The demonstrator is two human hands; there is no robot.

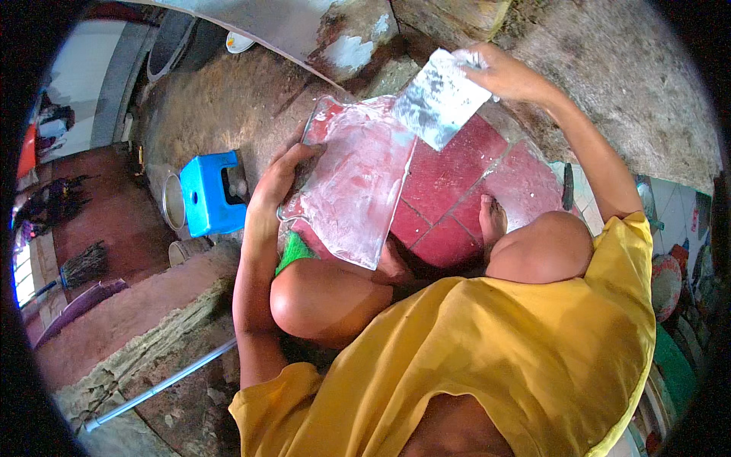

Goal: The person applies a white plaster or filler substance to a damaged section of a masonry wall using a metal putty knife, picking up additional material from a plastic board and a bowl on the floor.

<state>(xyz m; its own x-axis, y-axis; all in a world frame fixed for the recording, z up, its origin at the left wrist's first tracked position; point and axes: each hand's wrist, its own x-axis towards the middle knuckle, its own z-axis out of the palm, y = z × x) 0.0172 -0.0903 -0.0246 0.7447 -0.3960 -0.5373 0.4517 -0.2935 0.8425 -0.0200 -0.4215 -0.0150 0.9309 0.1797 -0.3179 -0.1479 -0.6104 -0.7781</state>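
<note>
A flat, clear-looking pane (350, 183) smeared with a whitish film lies tilted over my left leg, with red showing through it. My left hand (285, 171) grips its left edge. Up at the top right, my right hand (487, 72) pinches a pale, dark-smudged sheet (442, 99), perhaps paper, which hangs by the pane's upper right corner; whether the two touch I cannot tell. Beneath are red floor tiles (438, 183), with my bare foot (493, 217) on them.
A blue plastic stool (212, 194) stands at left beside a round metal rim (175, 199). A broom (80, 266), a silver pole (160, 385) and a rough concrete ledge (137, 327) are at lower left. A concrete wall (609, 68) rises at upper right; a green item (293, 251) sits by my left knee.
</note>
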